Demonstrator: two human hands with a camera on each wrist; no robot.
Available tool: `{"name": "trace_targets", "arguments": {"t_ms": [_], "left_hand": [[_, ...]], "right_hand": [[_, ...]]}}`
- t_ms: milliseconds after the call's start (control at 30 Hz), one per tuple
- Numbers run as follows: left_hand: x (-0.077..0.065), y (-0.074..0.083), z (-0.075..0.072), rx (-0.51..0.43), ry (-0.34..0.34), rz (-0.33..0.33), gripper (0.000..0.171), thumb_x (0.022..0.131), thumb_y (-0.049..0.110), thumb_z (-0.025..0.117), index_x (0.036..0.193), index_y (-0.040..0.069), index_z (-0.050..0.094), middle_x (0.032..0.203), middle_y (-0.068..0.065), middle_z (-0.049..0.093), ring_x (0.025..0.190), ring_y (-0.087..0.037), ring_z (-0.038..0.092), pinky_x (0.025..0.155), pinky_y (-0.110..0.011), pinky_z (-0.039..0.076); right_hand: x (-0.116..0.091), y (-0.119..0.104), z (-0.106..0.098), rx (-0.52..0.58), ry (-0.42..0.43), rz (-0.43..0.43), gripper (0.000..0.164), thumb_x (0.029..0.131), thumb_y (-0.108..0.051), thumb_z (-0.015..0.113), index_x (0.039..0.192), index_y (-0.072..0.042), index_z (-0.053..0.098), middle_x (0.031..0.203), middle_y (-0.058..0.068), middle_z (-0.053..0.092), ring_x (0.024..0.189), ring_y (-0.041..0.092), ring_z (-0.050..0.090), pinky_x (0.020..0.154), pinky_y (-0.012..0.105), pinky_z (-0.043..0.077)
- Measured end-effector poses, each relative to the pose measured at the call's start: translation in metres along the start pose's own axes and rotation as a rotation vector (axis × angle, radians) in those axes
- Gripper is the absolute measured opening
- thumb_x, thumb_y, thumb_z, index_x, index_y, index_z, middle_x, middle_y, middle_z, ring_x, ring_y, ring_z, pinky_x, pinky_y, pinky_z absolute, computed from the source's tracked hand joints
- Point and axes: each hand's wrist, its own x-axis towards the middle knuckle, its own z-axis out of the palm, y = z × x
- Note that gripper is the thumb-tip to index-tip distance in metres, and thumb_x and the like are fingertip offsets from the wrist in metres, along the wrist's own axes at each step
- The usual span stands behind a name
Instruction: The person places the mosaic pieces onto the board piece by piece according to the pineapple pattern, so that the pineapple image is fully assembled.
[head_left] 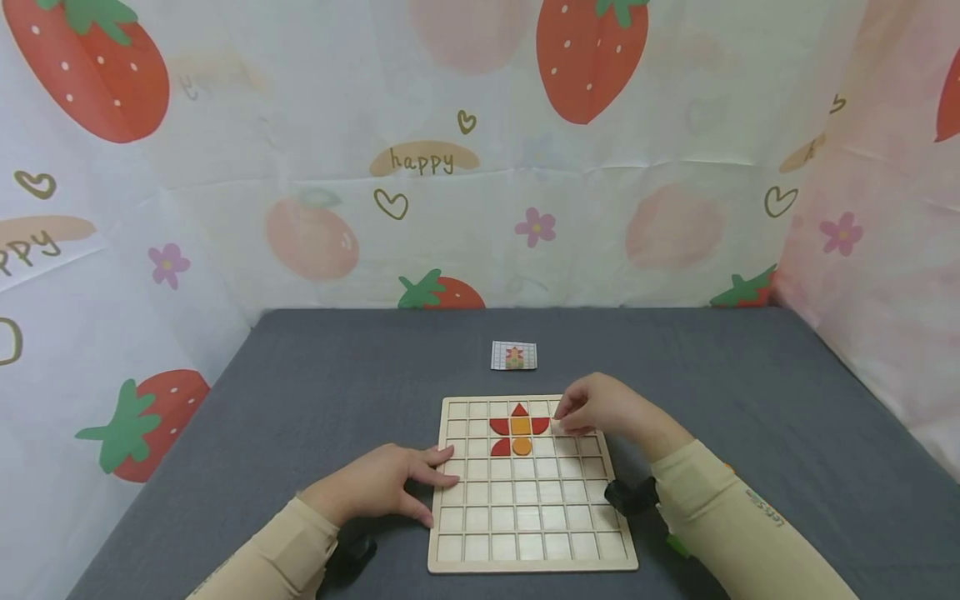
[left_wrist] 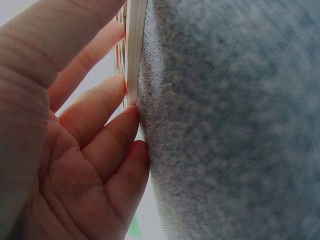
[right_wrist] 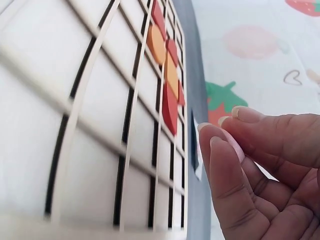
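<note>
A light wooden grid board (head_left: 531,547) lies on the dark grey cloth. Toward its far side sit an orange square (head_left: 521,426), an orange circle (head_left: 522,447), a red triangle (head_left: 520,411) and several red curved pieces (head_left: 540,426). My left hand (head_left: 386,483) rests at the board's left edge, fingers loosely extended; in the left wrist view its fingertips touch the side. Over the far right squares, my right hand (head_left: 600,406) pinches a small pale pinkish piece (right_wrist: 234,144) between thumb and fingers. The fingers hide most of that piece, so I cannot tell its shape.
A small printed card (head_left: 514,356) with a coloured figure on a grid lies beyond the board. Behind the table (head_left: 360,358) hangs a white curtain (head_left: 600,150) with strawberry prints. Something green (head_left: 677,546) shows partly under the right forearm.
</note>
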Motion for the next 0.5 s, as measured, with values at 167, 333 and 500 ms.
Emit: {"name": "trace_targets", "arguments": {"t_ms": [167,333,500], "left_hand": [[0.0,0.0,0.0,0.002,0.0,-0.008,0.063,0.064,0.048,0.074,0.122,0.028,0.06,0.139,0.004,0.042,0.127,-0.012,0.04,0.098,-0.033,0.037],[0.0,0.001,-0.001,0.003,-0.003,-0.007,0.063,0.064,0.048,0.074,0.122,0.027,0.059,0.14,0.003,0.042,0.127,-0.012,0.04,0.099,-0.033,0.037],[0.0,0.002,-0.001,0.002,-0.007,-0.006,0.064,0.064,0.048,0.074,0.123,0.027,0.059,0.14,0.003,0.042,0.127,-0.012,0.04,0.099,-0.033,0.037]], "right_hand": [[-0.01,0.007,-0.013,-0.033,0.011,-0.006,0.007,0.082,-0.004,0.066,0.086,0.0,0.069,0.072,0.005,0.065,0.068,0.018,0.06,0.068,0.035,0.051],[-0.021,0.016,-0.025,-0.038,0.017,0.016,0.009,0.082,-0.007,0.066,0.089,-0.001,0.068,0.076,0.005,0.064,0.071,0.019,0.06,0.071,0.037,0.05],[-0.031,0.025,-0.038,-0.041,0.019,0.017,0.013,0.082,-0.01,0.067,0.091,-0.001,0.068,0.077,0.005,0.064,0.072,0.018,0.058,0.071,0.037,0.049]]}}
